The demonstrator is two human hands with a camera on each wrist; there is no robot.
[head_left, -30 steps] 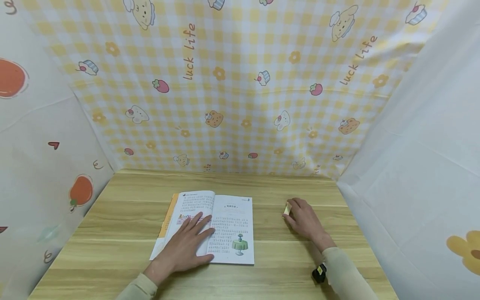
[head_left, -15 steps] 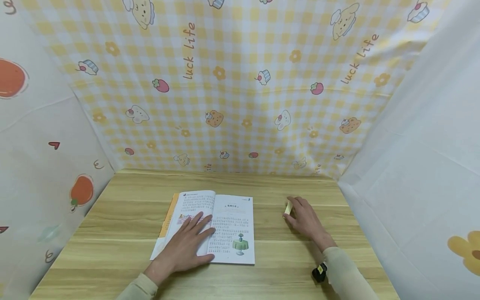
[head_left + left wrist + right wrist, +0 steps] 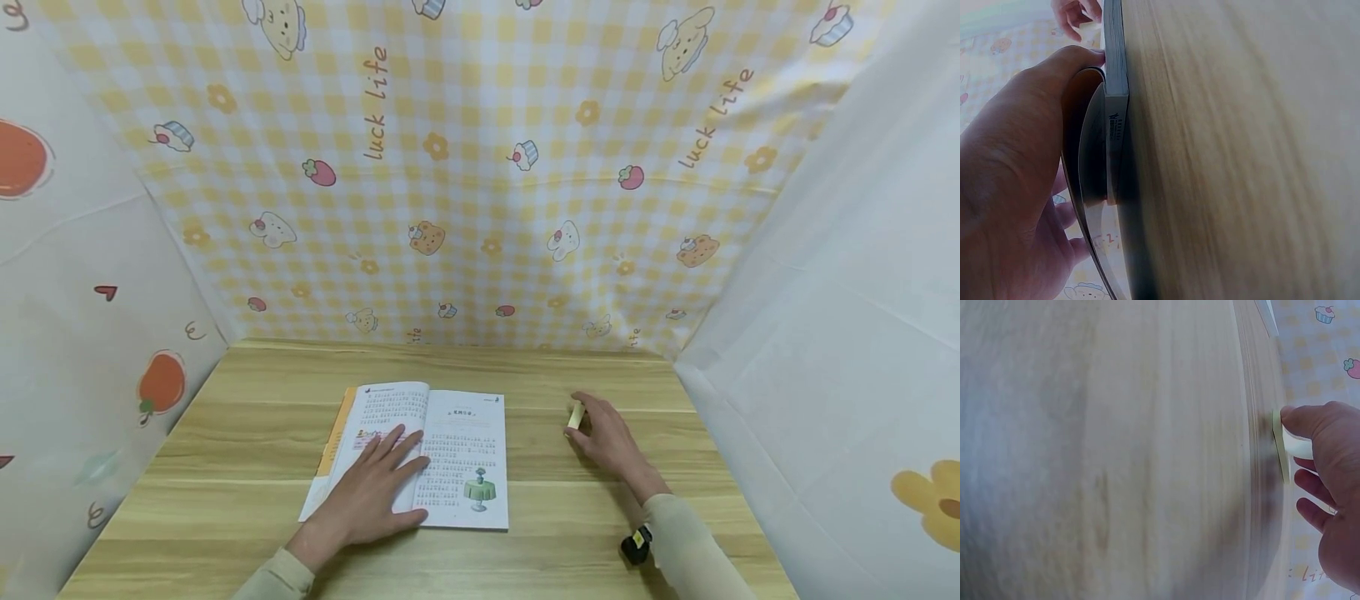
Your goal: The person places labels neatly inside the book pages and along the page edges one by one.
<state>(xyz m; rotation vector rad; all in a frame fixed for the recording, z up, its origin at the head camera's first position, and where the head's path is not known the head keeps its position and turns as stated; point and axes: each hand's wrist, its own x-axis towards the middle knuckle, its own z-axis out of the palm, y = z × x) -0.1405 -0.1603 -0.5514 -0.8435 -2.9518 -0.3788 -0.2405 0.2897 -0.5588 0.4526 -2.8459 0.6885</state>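
Observation:
An open book (image 3: 468,433) lies on the table, with printed text on both pages and a small green table picture on the right page. My left hand (image 3: 371,492) rests on it with spread fingers, mostly over the left page and the middle fold. In the left wrist view, some of the book's pages (image 3: 1092,144) bow up beneath the left hand (image 3: 1016,162). To the right of the book, my right hand (image 3: 611,437) pinches a small pale-yellow sticky note pad (image 3: 576,417) at the tabletop. The right wrist view shows a pale sheet (image 3: 1297,445) curling up from it under the thumb.
Wooden table (image 3: 540,558) surface lies around the book and the right hand. A checked yellow-and-white cloth (image 3: 480,208) hangs behind the table, and white cloths hang at both sides. A black device (image 3: 637,546) is at the right wrist.
My right hand's fingers have shifted slightly at the sticky note pad, and the pad's visible face has turned a little. The left hand and the book stay in place.

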